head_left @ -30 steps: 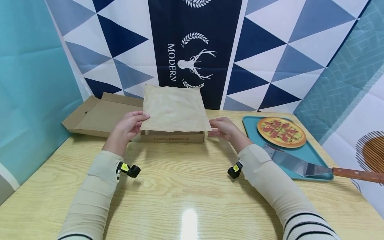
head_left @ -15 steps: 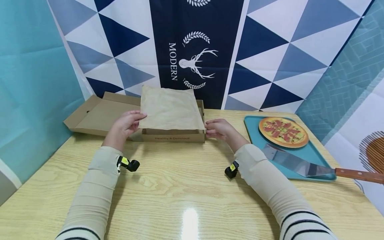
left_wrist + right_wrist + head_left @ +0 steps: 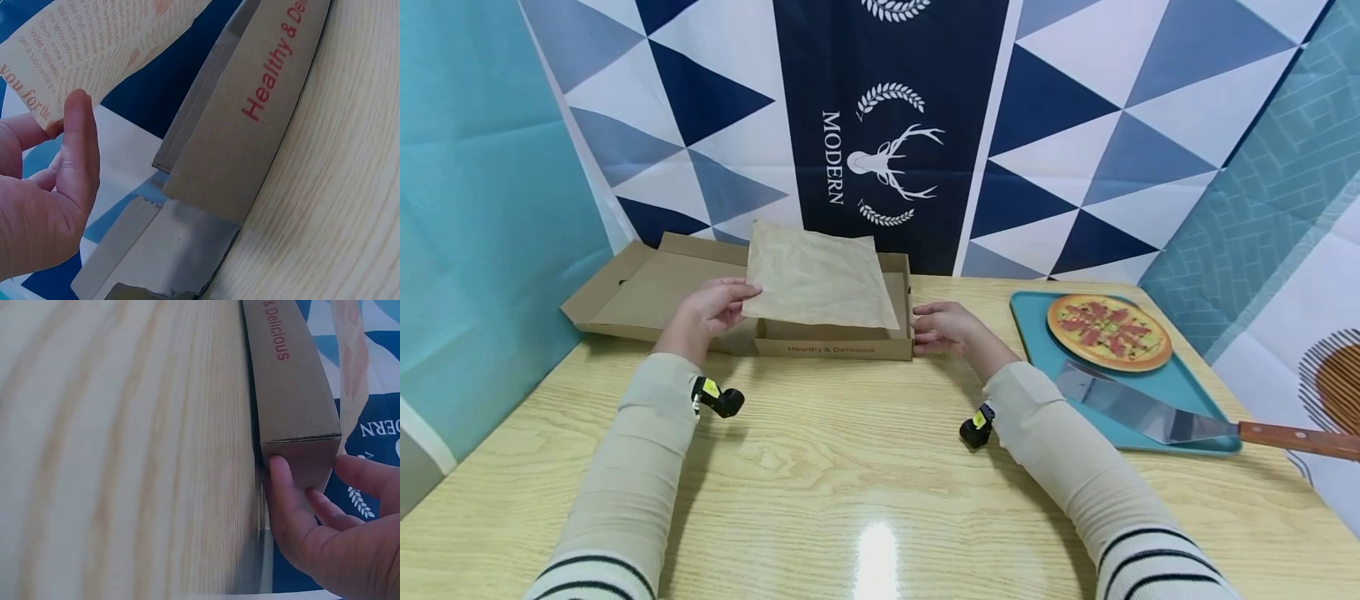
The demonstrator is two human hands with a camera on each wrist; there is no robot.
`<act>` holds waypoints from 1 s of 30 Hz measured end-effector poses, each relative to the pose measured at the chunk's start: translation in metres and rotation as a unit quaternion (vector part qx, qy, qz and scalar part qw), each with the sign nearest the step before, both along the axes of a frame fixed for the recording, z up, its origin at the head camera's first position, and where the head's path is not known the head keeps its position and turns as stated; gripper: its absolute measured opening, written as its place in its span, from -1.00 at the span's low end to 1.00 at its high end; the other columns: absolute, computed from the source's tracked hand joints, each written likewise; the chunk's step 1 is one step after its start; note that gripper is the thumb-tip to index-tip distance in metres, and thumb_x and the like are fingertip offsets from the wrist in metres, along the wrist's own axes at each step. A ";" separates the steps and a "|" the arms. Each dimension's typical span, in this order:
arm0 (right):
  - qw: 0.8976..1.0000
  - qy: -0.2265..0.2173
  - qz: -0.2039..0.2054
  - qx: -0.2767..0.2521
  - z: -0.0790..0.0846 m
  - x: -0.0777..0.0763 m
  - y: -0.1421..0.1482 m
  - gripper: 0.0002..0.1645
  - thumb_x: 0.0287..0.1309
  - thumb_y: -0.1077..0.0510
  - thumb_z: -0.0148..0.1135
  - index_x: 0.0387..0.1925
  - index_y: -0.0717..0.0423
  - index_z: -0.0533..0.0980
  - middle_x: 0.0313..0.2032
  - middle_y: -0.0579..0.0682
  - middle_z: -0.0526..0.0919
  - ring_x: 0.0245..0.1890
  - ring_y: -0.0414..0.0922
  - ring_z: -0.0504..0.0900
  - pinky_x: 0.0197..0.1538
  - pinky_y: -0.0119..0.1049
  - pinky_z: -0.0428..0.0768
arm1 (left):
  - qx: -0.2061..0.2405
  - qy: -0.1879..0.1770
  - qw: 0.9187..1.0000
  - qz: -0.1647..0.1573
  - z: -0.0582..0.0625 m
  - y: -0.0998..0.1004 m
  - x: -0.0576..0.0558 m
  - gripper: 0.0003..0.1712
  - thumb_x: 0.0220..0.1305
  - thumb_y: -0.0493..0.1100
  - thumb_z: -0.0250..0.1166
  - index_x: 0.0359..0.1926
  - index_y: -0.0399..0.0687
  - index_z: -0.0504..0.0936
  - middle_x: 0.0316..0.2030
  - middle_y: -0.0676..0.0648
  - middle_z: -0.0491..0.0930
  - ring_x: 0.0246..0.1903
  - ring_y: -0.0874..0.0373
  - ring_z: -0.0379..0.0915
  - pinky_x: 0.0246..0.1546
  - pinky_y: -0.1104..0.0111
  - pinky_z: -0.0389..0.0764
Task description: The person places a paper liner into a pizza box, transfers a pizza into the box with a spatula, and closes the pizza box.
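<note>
My left hand [image 3: 715,304] pinches the left edge of a thin tan paper sheet [image 3: 816,279] between thumb and fingers. In the left wrist view the sheet [image 3: 94,56] shows reddish print on its underside. It hangs tilted over a cardboard pizza box [image 3: 831,348] marked "Healthy & Delicious", covering much of the inside. The box's lid [image 3: 655,287] lies folded open to the left. My right hand [image 3: 943,327] is at the box's right side, apart from the sheet. In the right wrist view its fingertips [image 3: 279,467] touch the box's end wall [image 3: 300,459].
On the right of the wooden table [image 3: 820,483] is a teal tray [image 3: 1180,392] bearing a pizza [image 3: 1108,332]. A metal turner [image 3: 1150,412] lies across the tray, its wooden handle [image 3: 1300,437] past the edge. A patterned cloth backdrop [image 3: 1052,125] stands close behind the box.
The sheet has moved left and its right corner has come away from my right hand, baring the box's right side. My right hand has lowered slightly beside the box; my left keeps hold of the sheet.
</note>
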State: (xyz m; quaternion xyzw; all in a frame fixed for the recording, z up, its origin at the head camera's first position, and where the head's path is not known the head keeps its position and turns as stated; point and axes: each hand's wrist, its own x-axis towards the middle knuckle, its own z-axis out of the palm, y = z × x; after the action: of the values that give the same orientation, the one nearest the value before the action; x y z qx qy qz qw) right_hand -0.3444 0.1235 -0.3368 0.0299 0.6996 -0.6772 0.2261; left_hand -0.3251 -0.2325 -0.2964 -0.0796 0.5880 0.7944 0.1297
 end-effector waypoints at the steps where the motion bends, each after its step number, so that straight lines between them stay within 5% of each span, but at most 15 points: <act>1: 1.000 -0.001 -0.001 0.003 0.000 0.000 0.000 -0.41 0.15 0.35 0.02 0.22 0.24 0.14 0.02 0.25 0.32 -0.18 0.02 0.48 0.02 -0.05 0.44 | -0.002 -0.001 1.000 -0.003 0.001 0.000 0.000 -0.88 0.18 -0.39 0.11 -0.25 -0.20 0.42 -0.53 -0.06 0.58 -0.73 0.35 0.35 -0.67 0.59 0.44; 12: 1.000 0.006 0.015 0.013 -0.007 -0.004 0.006 -0.38 0.12 0.32 0.06 0.23 0.22 0.15 0.02 0.25 0.35 -0.17 0.03 0.50 -0.12 -0.14 0.54 | -0.070 0.005 0.997 -0.024 0.006 0.003 -0.008 -0.90 0.16 -0.39 0.14 -0.28 -0.23 0.42 -0.62 0.01 0.50 -0.78 0.34 0.17 -0.71 0.55 0.38; 17: 1.000 0.001 0.009 0.017 -0.003 0.002 0.001 -0.39 0.15 0.35 0.00 0.25 0.20 0.13 0.09 0.26 0.30 -0.10 0.04 0.46 -0.05 -0.12 0.50 | -0.092 0.001 0.995 -0.031 0.009 0.007 -0.011 -0.89 0.15 -0.40 0.13 -0.28 -0.25 0.40 -0.61 0.01 0.50 -0.72 0.33 0.29 -0.66 0.54 0.44; 25: 1.000 -0.008 0.006 0.016 -0.002 0.002 -0.001 -0.40 0.18 0.34 -0.01 0.25 0.18 0.12 0.09 0.26 0.32 -0.16 0.02 0.50 0.01 -0.08 0.45 | -0.135 0.008 0.989 -0.066 0.019 0.020 -0.014 -0.66 0.18 -0.39 0.10 -0.01 -0.38 0.30 -0.53 -0.02 0.52 -0.67 0.31 0.35 -0.58 0.53 0.50; 30: 1.000 -0.002 0.008 0.023 -0.002 0.003 0.000 -0.41 0.18 0.33 -0.01 0.25 0.18 0.12 0.09 0.26 0.32 -0.14 0.03 0.49 -0.01 -0.09 0.47 | -0.150 0.003 0.987 -0.059 0.026 0.027 -0.020 -0.71 0.16 -0.41 0.11 -0.07 -0.36 0.33 -0.54 -0.05 0.52 -0.66 0.27 0.42 -0.55 0.49 0.55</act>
State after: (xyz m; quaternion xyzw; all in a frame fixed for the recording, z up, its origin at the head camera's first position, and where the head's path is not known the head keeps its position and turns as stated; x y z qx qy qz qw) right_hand -0.3417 0.1233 -0.3387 0.0309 0.7146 -0.6592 0.2322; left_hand -0.3452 -0.2055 -0.2701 -0.0609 0.7047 0.6882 0.1615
